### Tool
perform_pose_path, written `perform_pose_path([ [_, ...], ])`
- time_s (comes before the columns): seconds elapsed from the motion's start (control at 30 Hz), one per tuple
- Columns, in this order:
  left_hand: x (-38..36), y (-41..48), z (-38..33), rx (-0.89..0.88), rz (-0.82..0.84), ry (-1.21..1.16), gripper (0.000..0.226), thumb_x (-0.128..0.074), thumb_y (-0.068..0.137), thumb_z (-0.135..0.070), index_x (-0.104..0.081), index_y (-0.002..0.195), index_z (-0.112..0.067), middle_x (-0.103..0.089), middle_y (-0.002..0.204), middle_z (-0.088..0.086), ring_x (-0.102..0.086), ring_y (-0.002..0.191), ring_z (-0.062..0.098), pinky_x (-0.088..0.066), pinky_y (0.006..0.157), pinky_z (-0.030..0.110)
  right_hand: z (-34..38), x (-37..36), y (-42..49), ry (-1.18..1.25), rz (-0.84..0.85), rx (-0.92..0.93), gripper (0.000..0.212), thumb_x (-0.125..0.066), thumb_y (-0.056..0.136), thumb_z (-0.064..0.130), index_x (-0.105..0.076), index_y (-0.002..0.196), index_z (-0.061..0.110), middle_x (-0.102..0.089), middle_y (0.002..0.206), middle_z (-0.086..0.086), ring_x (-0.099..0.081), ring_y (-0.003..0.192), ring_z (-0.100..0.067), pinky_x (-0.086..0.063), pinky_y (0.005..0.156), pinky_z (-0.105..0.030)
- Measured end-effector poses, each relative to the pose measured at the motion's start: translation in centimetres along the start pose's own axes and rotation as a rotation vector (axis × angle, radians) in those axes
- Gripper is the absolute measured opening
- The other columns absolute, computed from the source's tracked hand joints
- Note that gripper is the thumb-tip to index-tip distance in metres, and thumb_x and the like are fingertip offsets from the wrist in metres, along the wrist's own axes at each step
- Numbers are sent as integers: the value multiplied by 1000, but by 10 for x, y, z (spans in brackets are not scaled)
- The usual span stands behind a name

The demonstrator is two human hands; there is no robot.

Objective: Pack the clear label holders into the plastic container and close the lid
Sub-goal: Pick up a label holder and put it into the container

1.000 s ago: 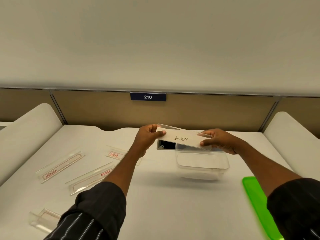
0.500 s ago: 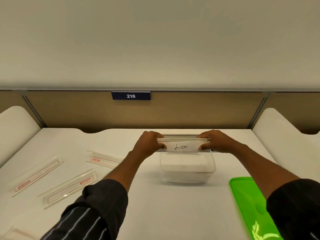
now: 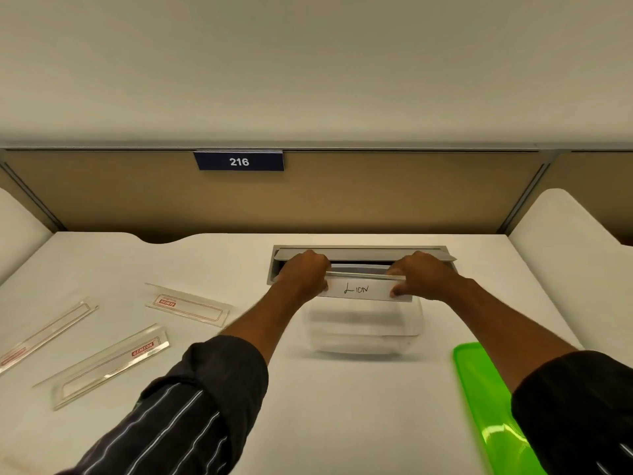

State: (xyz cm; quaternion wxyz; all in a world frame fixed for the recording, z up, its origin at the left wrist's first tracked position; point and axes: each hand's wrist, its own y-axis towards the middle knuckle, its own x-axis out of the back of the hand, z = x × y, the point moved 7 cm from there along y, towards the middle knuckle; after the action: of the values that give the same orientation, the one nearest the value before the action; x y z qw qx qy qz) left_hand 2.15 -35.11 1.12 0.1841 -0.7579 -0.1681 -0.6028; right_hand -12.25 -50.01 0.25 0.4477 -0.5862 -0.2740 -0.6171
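Observation:
A clear label holder (image 3: 359, 287) with a white card reading "Lion" hangs level over the open top of the clear plastic container (image 3: 363, 329) in the middle of the white desk. My left hand (image 3: 303, 274) grips its left end and my right hand (image 3: 416, 274) grips its right end. Three more clear label holders with red print lie flat on the desk to the left: one far left (image 3: 44, 334), one nearer me (image 3: 109, 365) and one further back (image 3: 188, 308). The green lid (image 3: 489, 402) lies at the lower right.
A grey cable slot (image 3: 359, 253) with a raised flap is set in the desk just behind the container. A tan partition with a "216" plate (image 3: 239, 161) closes the back. White rounded dividers (image 3: 575, 255) stand at both sides.
Both hands have lowered the "Lion" holder from above the container to its rim and turned it level. The camera has shifted, so the scene appears closer.

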Motion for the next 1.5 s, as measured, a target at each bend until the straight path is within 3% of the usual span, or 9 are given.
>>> perform_pose_path([
  [0.1,-6,7,-3,-32,5,46,37,-70,84,-20,-65,120,-12,-64,114,15,-64,99,32,-53,83,38,-1,-13,5,14,48,-12,44,-74,76,41,-66,115,22,-69,112,-2,-61,99,-20,-47,80,-27],
  [0.33,-26,16,-14,-105,50,180,23,-63,87,-9,-66,110,-7,-67,104,15,-67,92,32,-53,78,36,0,-28,16,-93,74,-40,49,-75,79,35,-61,122,16,-66,117,-9,-63,104,-27,-51,90,-35],
  [0.47,-37,22,-19,-142,42,220,26,-61,90,-8,-64,115,-9,-68,107,13,-67,96,30,-53,84,37,0,-34,21,-151,106,-30,49,-74,80,33,-59,124,14,-65,118,-10,-63,105,-27,-51,92,-36],
  [1.13,-82,38,-10,-151,158,380,27,-63,87,1,-63,114,0,-66,111,16,-66,101,33,-54,85,39,11,-81,46,-224,198,-11,33,-68,85,21,-62,114,8,-64,114,-14,-63,101,-29,-50,81,-33],
  [1.3,-86,39,-9,-150,148,366,26,-64,88,-3,-64,113,-2,-68,108,14,-68,96,30,-55,84,37,11,-85,48,-246,190,-31,31,-64,87,17,-60,116,7,-64,114,-14,-64,101,-29,-51,83,-34],
  [1.5,-73,30,-6,-120,81,117,27,-59,92,-17,-63,115,-5,-67,110,13,-66,97,27,-53,87,35,27,-77,45,-235,118,-63,40,-63,88,35,-59,118,10,-65,114,-10,-64,101,-27,-53,87,-35],
])
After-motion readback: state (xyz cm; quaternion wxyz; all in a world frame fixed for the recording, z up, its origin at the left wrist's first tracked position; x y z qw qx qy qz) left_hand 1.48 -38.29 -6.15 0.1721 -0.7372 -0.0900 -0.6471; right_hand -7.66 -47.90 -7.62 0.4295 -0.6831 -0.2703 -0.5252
